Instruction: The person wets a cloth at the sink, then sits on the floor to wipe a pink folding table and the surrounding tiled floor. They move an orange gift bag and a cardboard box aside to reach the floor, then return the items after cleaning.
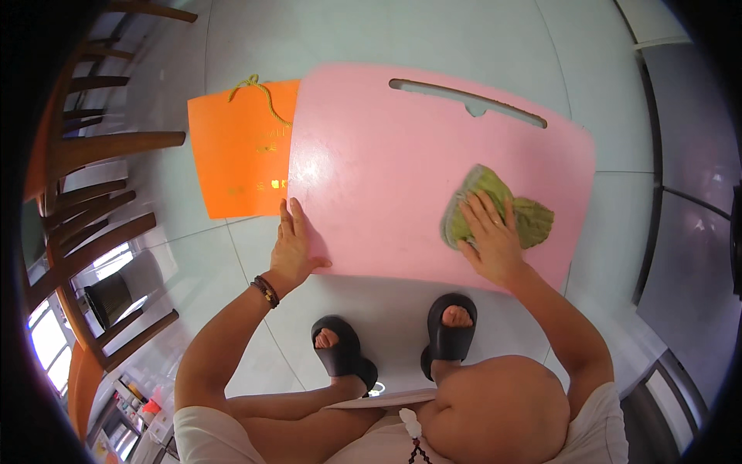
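Note:
A pink lap-desk top [371, 151] with rounded corners lies low over the floor in front of me. Along its far right side runs a long slot with a small notch. My left hand [291, 246] holds its near left corner, fingers along the left edge and thumb by the near edge. On the right half of the top, my right hand [493, 238] presses flat on a green cloth [534, 223]. The cloth is bunched, with a paler grey-green border to the left of the fingers. What supports the top is hidden.
An orange paper bag [240, 156] with a cord handle lies flat at the left, partly covered by the pink top; it bears writing. Wooden chair legs [127, 148] stand farther left. Grey cabinet fronts [690, 232] line the right. My feet in black slippers [455, 336] are close below.

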`<act>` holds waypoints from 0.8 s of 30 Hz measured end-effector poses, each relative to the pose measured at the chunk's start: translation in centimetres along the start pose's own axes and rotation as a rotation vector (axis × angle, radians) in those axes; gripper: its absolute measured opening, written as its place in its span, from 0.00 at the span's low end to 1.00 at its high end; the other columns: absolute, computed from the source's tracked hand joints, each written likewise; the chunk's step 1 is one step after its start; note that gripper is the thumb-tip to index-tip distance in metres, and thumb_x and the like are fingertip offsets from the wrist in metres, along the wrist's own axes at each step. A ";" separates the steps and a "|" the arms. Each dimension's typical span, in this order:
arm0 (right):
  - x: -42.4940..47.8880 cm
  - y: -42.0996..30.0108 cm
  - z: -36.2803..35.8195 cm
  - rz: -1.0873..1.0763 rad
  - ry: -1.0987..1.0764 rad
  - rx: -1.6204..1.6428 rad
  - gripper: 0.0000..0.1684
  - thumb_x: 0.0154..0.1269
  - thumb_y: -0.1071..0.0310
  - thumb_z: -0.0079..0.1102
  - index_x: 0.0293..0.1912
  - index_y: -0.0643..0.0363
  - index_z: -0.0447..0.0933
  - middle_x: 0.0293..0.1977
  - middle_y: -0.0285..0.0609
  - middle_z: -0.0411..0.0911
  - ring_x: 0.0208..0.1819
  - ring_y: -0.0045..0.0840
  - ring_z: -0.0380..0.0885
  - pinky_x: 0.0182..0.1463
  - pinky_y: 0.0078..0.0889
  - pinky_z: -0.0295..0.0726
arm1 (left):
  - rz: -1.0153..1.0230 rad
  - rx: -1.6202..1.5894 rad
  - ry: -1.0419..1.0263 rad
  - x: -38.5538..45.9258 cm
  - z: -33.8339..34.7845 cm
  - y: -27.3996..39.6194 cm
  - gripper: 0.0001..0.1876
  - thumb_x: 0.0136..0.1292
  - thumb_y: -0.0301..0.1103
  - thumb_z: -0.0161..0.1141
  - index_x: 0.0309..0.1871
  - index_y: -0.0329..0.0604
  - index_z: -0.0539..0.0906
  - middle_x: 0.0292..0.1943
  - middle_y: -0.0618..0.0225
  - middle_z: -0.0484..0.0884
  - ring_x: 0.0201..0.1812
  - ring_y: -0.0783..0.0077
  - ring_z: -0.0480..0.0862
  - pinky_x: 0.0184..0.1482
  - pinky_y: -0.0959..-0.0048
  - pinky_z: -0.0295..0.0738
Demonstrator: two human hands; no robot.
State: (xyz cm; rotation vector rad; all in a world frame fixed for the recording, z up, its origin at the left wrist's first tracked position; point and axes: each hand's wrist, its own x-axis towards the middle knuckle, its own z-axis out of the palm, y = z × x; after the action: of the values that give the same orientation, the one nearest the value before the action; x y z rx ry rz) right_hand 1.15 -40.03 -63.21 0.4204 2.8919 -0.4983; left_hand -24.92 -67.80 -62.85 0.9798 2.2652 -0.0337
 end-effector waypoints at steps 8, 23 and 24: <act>6.1 -3.4 0.3 -0.101 0.091 0.132 0.42 0.57 0.48 0.61 0.65 0.61 0.64 0.67 0.46 0.60 0.72 0.37 0.54 0.73 0.57 0.47 | 0.016 -0.043 0.053 0.3 0.6 0.1 0.73 0.37 0.38 0.81 0.73 0.36 0.29 0.72 0.32 0.37 0.69 0.34 0.59 0.63 0.59 0.71; 1.9 -2.7 0.4 -0.002 0.113 0.027 0.41 0.59 0.45 0.59 0.63 0.62 0.66 0.65 0.44 0.64 0.70 0.36 0.57 0.69 0.72 0.42 | 0.076 -0.059 0.113 0.1 1.3 -1.1 0.73 0.35 0.35 0.81 0.74 0.36 0.31 0.72 0.31 0.39 0.68 0.33 0.60 0.63 0.56 0.70; 0.7 -3.0 0.6 0.002 0.081 0.038 0.40 0.59 0.45 0.58 0.63 0.63 0.66 0.66 0.44 0.64 0.70 0.36 0.57 0.69 0.72 0.42 | 0.066 -0.084 0.106 0.1 1.0 -0.9 0.73 0.35 0.34 0.81 0.74 0.35 0.31 0.72 0.30 0.39 0.69 0.32 0.57 0.65 0.56 0.67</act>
State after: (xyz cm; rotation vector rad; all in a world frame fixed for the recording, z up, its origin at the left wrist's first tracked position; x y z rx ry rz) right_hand -0.31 -42.79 -63.04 0.4599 2.9633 -0.5493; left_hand -25.00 -68.65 -63.94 1.0332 2.3084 0.1446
